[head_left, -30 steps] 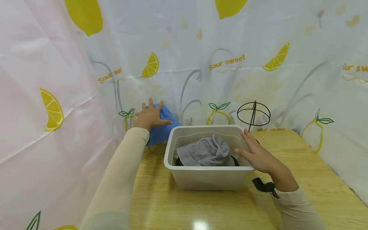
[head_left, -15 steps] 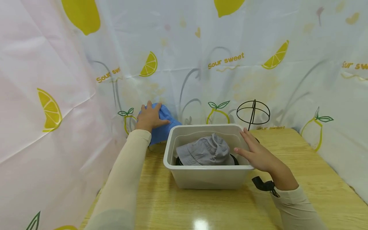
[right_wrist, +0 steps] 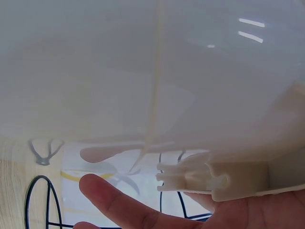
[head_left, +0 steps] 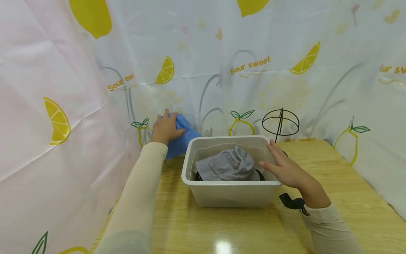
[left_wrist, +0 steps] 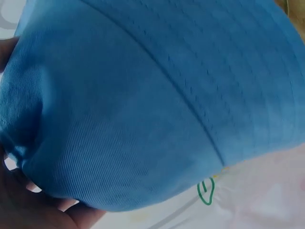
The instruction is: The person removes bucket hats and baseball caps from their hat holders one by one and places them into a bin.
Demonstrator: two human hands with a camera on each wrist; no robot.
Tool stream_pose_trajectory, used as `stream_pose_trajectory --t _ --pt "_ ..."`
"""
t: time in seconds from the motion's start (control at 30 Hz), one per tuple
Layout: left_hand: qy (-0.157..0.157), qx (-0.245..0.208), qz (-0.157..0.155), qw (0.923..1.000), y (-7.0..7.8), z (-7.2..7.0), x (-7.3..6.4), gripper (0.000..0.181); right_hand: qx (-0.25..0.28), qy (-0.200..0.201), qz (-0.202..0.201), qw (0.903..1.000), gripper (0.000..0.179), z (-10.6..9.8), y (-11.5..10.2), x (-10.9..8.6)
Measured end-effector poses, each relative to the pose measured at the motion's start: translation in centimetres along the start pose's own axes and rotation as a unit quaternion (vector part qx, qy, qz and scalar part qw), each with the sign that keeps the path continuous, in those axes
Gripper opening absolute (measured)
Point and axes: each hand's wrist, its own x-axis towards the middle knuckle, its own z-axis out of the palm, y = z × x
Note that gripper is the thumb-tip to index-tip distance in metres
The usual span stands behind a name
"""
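Observation:
At the back left my left hand (head_left: 165, 128) grips the crown of a blue bucket hat (head_left: 184, 143). The left wrist view shows the crown (left_wrist: 128, 114) large, pinched in at one side between thumb and fingers. Part of a thin wire stand shows under the hat. My right hand (head_left: 287, 173) rests on the right rim of a white plastic bin (head_left: 234, 195), fingers extended. In the right wrist view the fingers (right_wrist: 124, 205) lie straight along the bin's outer wall. A grey bucket hat (head_left: 223, 165) lies inside the bin, over something black (head_left: 260, 175).
A black wire hat stand (head_left: 280, 121) with a domed top stands behind the bin's right corner, bare. Lemon-printed curtains (head_left: 203, 46) close off the back and the sides. The bin sits on a light wooden table (head_left: 190, 233).
My left hand has come down onto the blue hat's crown, its spread fingers closing round it, and the hat shifts slightly. The right hand stays on the bin's rim.

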Motion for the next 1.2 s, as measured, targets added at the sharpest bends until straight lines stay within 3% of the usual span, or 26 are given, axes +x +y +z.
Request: stream_pose_trajectory --t 0.3,0.5,0.77,0.97,1.2 --pt "-0.007 0.010 0.002 0.9999 0.0 0.3 0.8 0.087 0.011 0.000 0.005 0.9999 0.084 0.2 0.4 -0.2" --pt "-0.011 0.022 0.004 0.9997 0.0 -0.3 1.0 0.087 0.012 0.002 0.003 0.9999 0.085 0.2 0.5 0.0" --pt "-0.021 -0.005 -0.011 0.9997 -0.6 -0.6 0.9 0.095 0.019 -0.001 0.000 0.9998 0.084 0.4 0.5 0.2" --pt "-0.001 -0.023 -0.003 0.9997 -0.6 -1.6 0.7 0.099 0.007 0.004 -0.002 1.0000 0.085 0.2 0.5 0.3" --pt "0.009 -0.011 0.015 0.9998 -0.4 -2.8 0.9 0.101 0.009 0.004 -0.002 0.9999 0.085 0.0 0.4 0.3"
